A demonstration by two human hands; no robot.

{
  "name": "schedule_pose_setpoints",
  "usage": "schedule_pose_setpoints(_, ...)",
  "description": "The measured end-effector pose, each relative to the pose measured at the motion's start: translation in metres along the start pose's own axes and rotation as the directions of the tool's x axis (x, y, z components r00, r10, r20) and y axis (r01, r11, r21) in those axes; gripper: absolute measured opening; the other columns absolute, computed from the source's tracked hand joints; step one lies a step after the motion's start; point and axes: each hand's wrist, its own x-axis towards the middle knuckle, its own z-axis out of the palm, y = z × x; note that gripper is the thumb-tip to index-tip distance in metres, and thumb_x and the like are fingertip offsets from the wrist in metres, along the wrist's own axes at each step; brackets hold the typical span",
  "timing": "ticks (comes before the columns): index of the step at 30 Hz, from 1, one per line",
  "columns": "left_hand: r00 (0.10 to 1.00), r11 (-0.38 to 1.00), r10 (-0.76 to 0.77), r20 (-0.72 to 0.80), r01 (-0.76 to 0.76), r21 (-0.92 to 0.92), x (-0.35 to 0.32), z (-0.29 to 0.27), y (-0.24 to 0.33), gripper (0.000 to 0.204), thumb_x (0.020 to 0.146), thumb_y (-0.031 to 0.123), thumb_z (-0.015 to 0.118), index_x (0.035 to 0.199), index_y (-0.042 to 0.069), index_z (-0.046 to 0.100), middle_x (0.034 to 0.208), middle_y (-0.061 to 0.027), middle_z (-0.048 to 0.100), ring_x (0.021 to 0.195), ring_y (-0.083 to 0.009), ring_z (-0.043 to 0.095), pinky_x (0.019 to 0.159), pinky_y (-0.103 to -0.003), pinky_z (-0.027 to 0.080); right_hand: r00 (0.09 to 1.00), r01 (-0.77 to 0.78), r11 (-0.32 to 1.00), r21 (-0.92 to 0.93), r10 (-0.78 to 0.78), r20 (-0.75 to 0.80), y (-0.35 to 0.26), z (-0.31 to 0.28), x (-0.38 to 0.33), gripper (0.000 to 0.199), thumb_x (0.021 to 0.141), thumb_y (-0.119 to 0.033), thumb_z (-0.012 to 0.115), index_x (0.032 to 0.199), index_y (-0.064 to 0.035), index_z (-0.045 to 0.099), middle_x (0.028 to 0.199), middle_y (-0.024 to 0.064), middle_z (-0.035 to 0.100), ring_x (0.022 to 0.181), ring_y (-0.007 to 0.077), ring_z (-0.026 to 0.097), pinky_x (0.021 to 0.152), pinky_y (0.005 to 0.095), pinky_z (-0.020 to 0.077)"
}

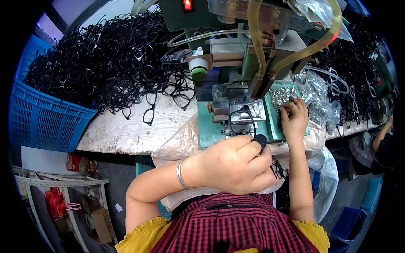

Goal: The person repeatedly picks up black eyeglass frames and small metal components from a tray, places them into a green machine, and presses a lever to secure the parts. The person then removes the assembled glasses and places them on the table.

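Note:
My left hand [240, 164] is closed on a black eyeglass frame [254, 122], one rim of which reaches onto the metal fixture [236, 101] of a green bench machine. Something black covers or sits at the fingertips of this hand; I cannot tell which. More black frame parts [278, 169] show just beyond its knuckles. My right hand [295, 118] is over a green tray [276, 134] of small shiny metal pieces [282, 96]. Its fingers are curled together at the pieces, and whatever they pinch is too small to make out.
A large heap of black eyeglass frames [105, 63] covers the bench's left, beside a blue crate [46, 114]. Yellowish hoses [310, 52] hang from the machine. At right lie a clear bag of metal bits [316, 92] and another frame heap [350, 71]. Another person's arm [382, 134] shows far right.

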Motion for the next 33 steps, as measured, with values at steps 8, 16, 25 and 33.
schedule_pose_setpoints(8, 0.999, 1.0, 0.008, -0.043, -0.009, -0.019, 0.002, -0.002, -0.005, 0.041, 0.072, 0.038, 0.077, 0.064, 0.011, 0.047, 0.092, -0.014, 0.067, 0.061, -0.0158, 0.056, 0.052, -0.026, 0.049, 0.943, -0.325, 0.837, 0.439, 0.32, 0.088, -0.008, -0.018, 0.025, 0.011, 0.086, -0.01, 0.07, 0.093, -0.0009, 0.068, 0.082, 0.011, 0.07, 0.077, 0.0206, 0.067, 0.075, 0.0301, 0.0506)
schedule_pose_setpoints(16, 0.999, 0.995, 0.03, 0.022, -0.028, -0.098, 0.008, -0.002, -0.012, 0.041, 0.073, 0.037, 0.078, 0.064, 0.011, 0.048, 0.091, -0.0117, 0.068, 0.061, -0.0156, 0.056, 0.051, -0.027, 0.049, 0.95, -0.27, 0.772, 0.575, 0.31, 0.031, 0.001, -0.027, 0.026, 0.013, 0.085, -0.005, 0.07, 0.097, 0.0006, 0.07, 0.087, 0.006, 0.072, 0.081, 0.0125, 0.066, 0.079, 0.0271, 0.0508)
schedule_pose_setpoints(25, 0.999, 0.995, 0.026, -0.036, -0.029, -0.092, 0.003, 0.001, -0.012, 0.035, 0.074, 0.035, 0.076, 0.069, 0.011, 0.051, 0.088, -0.007, 0.067, 0.063, -0.0163, 0.057, 0.055, -0.027, 0.048, 0.92, -0.392, 0.747, 0.537, 0.322, 0.223, -0.004, -0.031, 0.019, 0.014, 0.088, -0.004, 0.069, 0.1, 0.0022, 0.071, 0.088, 0.0032, 0.071, 0.079, 0.0084, 0.062, 0.073, 0.0226, 0.0484)
schedule_pose_setpoints(33, 0.857, 0.867, -0.461, -0.229, 0.49, 0.088, -0.082, 0.001, 0.007, 0.023, 0.083, 0.024, 0.072, 0.095, 0.005, 0.064, 0.106, -0.0121, 0.067, 0.089, -0.0251, 0.063, 0.083, -0.036, 0.054, 0.927, -0.369, 0.73, 0.575, 0.336, 0.168, 0.01, -0.023, -0.011, 0.015, 0.088, -0.003, 0.068, 0.101, 0.0021, 0.071, 0.094, 0.0051, 0.071, 0.088, 0.0115, 0.064, 0.083, 0.0245, 0.0494)
